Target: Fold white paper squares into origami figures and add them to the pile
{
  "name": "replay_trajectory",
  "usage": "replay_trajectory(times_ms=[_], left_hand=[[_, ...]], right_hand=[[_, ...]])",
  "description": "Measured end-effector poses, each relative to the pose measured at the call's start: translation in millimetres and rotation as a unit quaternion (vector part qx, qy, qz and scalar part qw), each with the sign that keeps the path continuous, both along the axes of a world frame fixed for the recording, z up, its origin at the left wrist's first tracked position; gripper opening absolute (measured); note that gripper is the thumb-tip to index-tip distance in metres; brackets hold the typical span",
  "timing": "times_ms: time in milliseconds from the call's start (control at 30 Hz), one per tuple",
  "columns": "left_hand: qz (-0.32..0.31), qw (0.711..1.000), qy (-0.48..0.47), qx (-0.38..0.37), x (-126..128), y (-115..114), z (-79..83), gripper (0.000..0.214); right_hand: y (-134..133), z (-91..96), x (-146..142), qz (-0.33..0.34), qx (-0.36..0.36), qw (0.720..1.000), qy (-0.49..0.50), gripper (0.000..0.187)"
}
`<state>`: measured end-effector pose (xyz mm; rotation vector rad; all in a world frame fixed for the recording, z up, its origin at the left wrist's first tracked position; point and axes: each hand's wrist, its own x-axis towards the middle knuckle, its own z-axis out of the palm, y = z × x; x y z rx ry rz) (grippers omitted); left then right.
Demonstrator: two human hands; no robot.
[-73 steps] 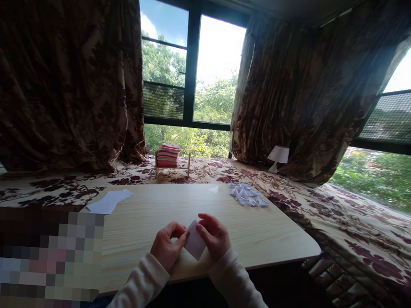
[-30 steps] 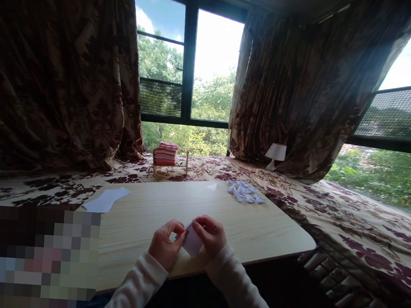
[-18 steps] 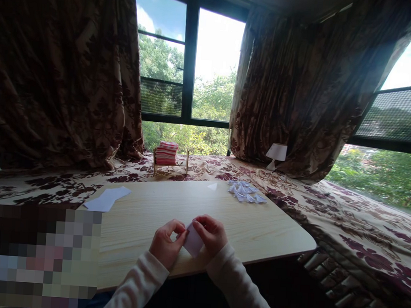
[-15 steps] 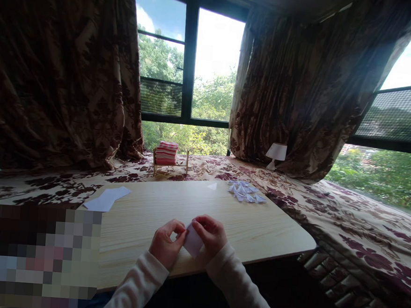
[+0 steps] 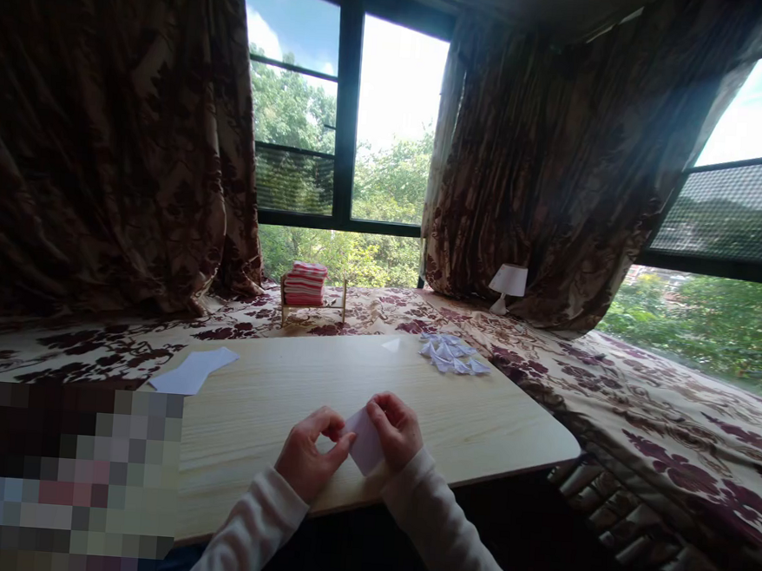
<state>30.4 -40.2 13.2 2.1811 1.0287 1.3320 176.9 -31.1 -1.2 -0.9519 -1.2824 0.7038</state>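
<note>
Both my hands hold a small white piece of paper (image 5: pixel 366 442) just above the near part of a light wooden table (image 5: pixel 269 391). My left hand (image 5: pixel 307 461) pinches its left edge with thumb and fingers curled. My right hand (image 5: pixel 398 428) grips its upper right edge, fingers bent over the top. Cream sleeves cover both forearms.
A pile of several folded white paper pieces (image 5: pixel 451 354) lies at the table's far right, a single small one (image 5: pixel 392 345) beside it. White paper strips (image 5: pixel 193 371) lie at the far left. A striped cloth stack (image 5: pixel 304 284) on a small rack and a small lamp (image 5: pixel 507 286) stand on the floral-covered ledge.
The paper has turned a little in my fingers and my right hand has shifted up its edge. The camera view drifted slightly; nothing else on the table moved.
</note>
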Motion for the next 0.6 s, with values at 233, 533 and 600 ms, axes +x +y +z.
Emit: replay_trajectory(times_ms=[233, 533, 600], left_hand=[[-0.005, 0.995, -0.074, -0.072, -1.6, 2.0, -2.1, 0.025], [-0.095, 0.988, 0.000, -0.122, -5.0, 4.3, 0.4, 0.024], [-0.094, 0.989, -0.006, -0.115, -4.1, 4.6, 0.4, 0.027]], right_hand=[[2.5, -1.4, -1.1, 0.010, 0.004, 1.000, 0.012, 0.017], [-1.5, -2.3, -3.8, 0.058, 0.015, 0.998, 0.007, 0.015], [1.0, -3.4, -3.0, 0.036, 0.013, 0.999, 0.022, 0.016]])
